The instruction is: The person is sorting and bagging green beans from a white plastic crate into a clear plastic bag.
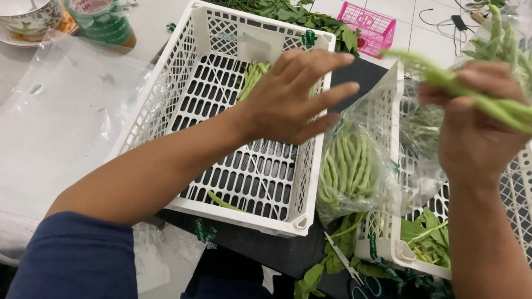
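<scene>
Scissors (pixel 351 278) are lying nearest, below the white crate (pixel 175 92); left of that crate plastic sheeting (pixel 46 132) is covering the table; over it the left hand (pixel 292 98) is hovering, fingers spread, empty; right of it the right hand (pixel 473 131) is gripping long beans (pixel 509 110) above a bagged bean bundle (pixel 346 171).

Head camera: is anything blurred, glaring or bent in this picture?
Head view: right hand and its long beans are a bit motion-blurred; left hand sharper, fingertips slightly soft; glare off the clear plastic sheet and the bagged beans; white crate edges splay with wide-angle perspective; light even, shadows weak.
</scene>
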